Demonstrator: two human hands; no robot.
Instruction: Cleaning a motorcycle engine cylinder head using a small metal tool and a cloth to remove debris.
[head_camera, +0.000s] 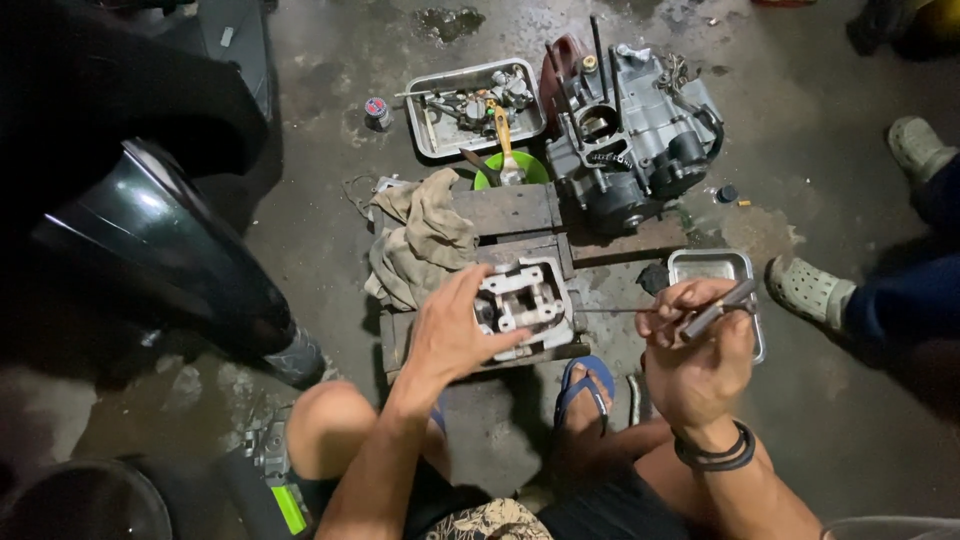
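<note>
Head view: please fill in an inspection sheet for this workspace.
Surface: stained concrete floor; wooden block as a bench.
Job's things: metal cylinder head on the block; thin tool.
Clutter: rag, two metal trays, green bowl, engine block.
Hands: left hand grips the cylinder head; right hand holds the thin tool.
Cables: nothing seen.
Surroundings: dark fender; another person's shoe.

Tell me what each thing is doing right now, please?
left hand: gripping the cylinder head
cylinder head: lying on a wooden block
right hand: closed on a thin tool
engine: opened, on the floor
parts tray: full
rag: crumpled
</note>
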